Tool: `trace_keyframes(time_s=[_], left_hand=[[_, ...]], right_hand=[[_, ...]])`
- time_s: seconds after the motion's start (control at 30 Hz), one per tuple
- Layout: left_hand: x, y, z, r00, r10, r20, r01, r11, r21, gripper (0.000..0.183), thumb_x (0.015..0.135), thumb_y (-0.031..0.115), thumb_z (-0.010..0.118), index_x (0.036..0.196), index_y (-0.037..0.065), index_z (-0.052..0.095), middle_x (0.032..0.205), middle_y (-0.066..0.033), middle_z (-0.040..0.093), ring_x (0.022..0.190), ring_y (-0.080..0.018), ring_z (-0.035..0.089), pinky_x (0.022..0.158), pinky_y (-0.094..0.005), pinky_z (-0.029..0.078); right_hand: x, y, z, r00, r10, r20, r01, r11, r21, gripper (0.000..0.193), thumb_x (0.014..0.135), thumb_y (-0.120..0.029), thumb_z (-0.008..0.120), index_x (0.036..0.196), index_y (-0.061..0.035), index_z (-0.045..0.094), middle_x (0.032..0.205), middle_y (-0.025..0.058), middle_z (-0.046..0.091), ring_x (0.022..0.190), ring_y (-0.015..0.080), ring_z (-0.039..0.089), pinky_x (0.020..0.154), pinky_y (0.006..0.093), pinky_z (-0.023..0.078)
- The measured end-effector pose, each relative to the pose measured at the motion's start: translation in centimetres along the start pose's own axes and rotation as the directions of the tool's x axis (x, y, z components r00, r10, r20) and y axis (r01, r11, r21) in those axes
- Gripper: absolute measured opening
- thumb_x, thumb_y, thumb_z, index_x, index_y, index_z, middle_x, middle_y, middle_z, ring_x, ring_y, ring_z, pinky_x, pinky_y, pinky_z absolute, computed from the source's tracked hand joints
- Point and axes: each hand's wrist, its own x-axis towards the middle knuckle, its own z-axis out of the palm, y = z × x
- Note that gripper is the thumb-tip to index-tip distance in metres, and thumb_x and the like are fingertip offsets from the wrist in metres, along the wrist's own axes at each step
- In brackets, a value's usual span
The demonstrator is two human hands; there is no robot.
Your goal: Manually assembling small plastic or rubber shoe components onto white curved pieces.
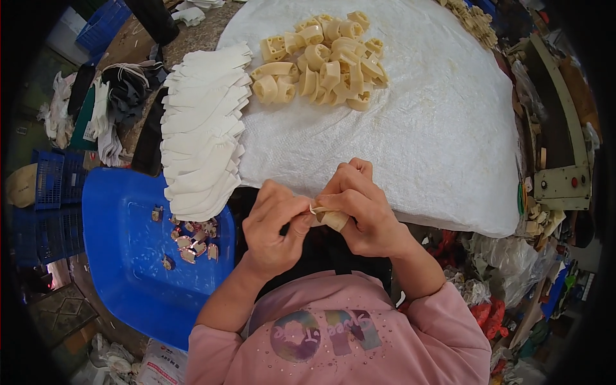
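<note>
In front of my chest, both hands work on one small cream curved piece (334, 220), smooth and of the same colour as those piled on the table. My right hand (367, 208) is wrapped round its body. The thumb and fingers of my left hand (273, 224) pinch close at its left end, where a thin pale edge shows between the two hands. Part of the piece is hidden by my fingers. Farther off, a pile of similar hollow cream pieces (330, 74) lies on the white-covered table (436, 141).
A long row of overlapping white cloth-like strips (204, 128) lies along the table's left edge. Below it stands a blue basin (138, 282) holding several small brownish shiny pieces (192, 242). Blue crates (51, 183) are at the left; a grey-green machine frame (558, 128) and plastic bags (507, 263) are right.
</note>
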Motion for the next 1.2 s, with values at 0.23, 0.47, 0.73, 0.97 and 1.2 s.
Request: trace_keyframes(time_s=[0.23, 0.47, 0.73, 0.97, 1.2], left_hand=[[-0.6, -0.6, 0.6, 1.0, 0.027, 0.007, -0.027, 0.999, -0.029, 0.01, 0.083, 0.006, 0.06, 0.076, 0.001, 0.057, 0.057, -0.0049, 0.043, 0.054, -0.0163, 0.04, 0.047, -0.0281, 0.03], [-0.2, 0.5, -0.6, 0.991, 0.125, -0.036, -0.113, 0.967, 0.23, 0.023, 0.063, -0.006, 0.069, 0.081, 0.007, 0.064, 0.073, -0.0039, 0.051, 0.07, -0.0225, 0.047, 0.06, -0.0315, 0.039], [0.0, -0.3, -1.8, 0.988, 0.053, -0.145, -0.04, 0.995, 0.093, 0.033, 0.06, -0.014, 0.067, 0.084, 0.008, 0.063, 0.075, -0.0036, 0.047, 0.071, -0.0212, 0.046, 0.06, -0.0312, 0.038], [-0.6, 0.6, -0.4, 0.998, 0.057, -0.035, -0.063, 0.97, -0.234, 0.031, 0.065, -0.014, 0.063, 0.09, 0.004, 0.059, 0.094, -0.0145, 0.059, 0.085, -0.0274, 0.059, 0.072, -0.0339, 0.048], [-0.4, 0.7, -0.3, 0.964, 0.241, 0.114, -0.259, 0.949, 0.182, 0.021, 0.065, -0.009, 0.064, 0.083, -0.001, 0.059, 0.086, -0.0127, 0.058, 0.072, -0.024, 0.059, 0.056, -0.0317, 0.041]], right_hand=[[0.1, -0.6, -0.6, 0.977, 0.017, 0.215, 0.0, 0.997, -0.078, 0.035, 0.056, 0.006, 0.058, 0.088, -0.0077, 0.058, 0.08, 0.0036, 0.049, 0.079, 0.0223, 0.047, 0.077, 0.04, 0.028], [0.7, -0.5, -0.6, 0.996, -0.082, 0.042, 0.087, 0.989, -0.119, 0.029, 0.064, 0.001, 0.064, 0.09, -0.0085, 0.059, 0.091, 0.0049, 0.057, 0.082, 0.0224, 0.05, 0.079, 0.0412, 0.028], [-2.0, -0.2, 1.4, 0.909, 0.363, -0.203, -0.283, 0.898, 0.336, 0.025, 0.082, -0.006, 0.063, 0.106, -0.0031, 0.055, 0.099, 0.01, 0.062, 0.084, 0.0198, 0.057, 0.076, 0.0309, 0.045], [-3.2, -1.6, 2.9, 0.733, 0.674, -0.09, -0.274, 0.415, 0.867, 0.024, 0.094, -0.014, 0.049, 0.11, 0.0041, 0.049, 0.104, 0.0109, 0.058, 0.093, 0.017, 0.058, 0.084, 0.0312, 0.048], [-4.3, -2.1, 2.4, 0.746, 0.662, -0.076, -0.287, 0.422, 0.86, 0.025, 0.095, -0.01, 0.044, 0.11, 0.0073, 0.053, 0.103, 0.0135, 0.059, 0.092, 0.0203, 0.061, 0.081, 0.0329, 0.052]])
